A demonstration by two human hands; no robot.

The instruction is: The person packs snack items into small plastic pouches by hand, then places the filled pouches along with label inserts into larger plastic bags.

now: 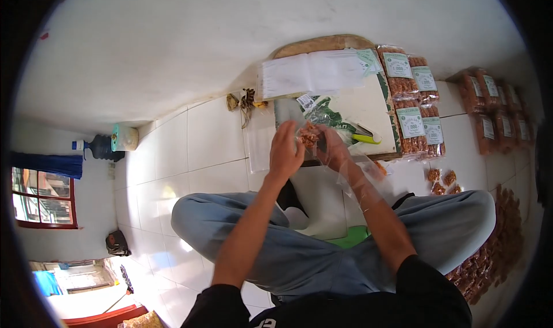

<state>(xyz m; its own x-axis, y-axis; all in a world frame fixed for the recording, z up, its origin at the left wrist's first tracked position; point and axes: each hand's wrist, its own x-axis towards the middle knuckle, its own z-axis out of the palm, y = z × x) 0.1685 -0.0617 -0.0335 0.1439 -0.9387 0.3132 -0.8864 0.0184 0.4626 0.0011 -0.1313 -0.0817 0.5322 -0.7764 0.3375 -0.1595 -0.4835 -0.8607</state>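
Snack bundle (pixel 309 135), reddish brown, is sitting between the person's two hands, just above the near edge of the low table (pixel 368 110). The left hand (pixel 286 153) is pressing on one side of it, its grip closing on the bundle with thumb and fingers. The right hand (pixel 332 148) is holding the opposite side, its grip likewise closed on the bundle and partly covered by clear plastic film (pixel 358 181), which is trailing along the right forearm. A tool with a yellow-green handle (pixel 366 138) is lying on the table near the right hand. White sheets (pixel 311 71) are covering the far part of the table, with green-printed labels (pixel 369 62) resting at their right end. Labelled snack bags (pixel 398 71) are standing in rows just beside the table's right edge; a further group of bags (pixel 504 131) is resting well apart, near the wall. Small packets (pixel 449 179) are lying on the tiled floor (pixel 213 132) beyond the right knee, and a larger brown pile (pixel 502 230) is spreading beside that knee.
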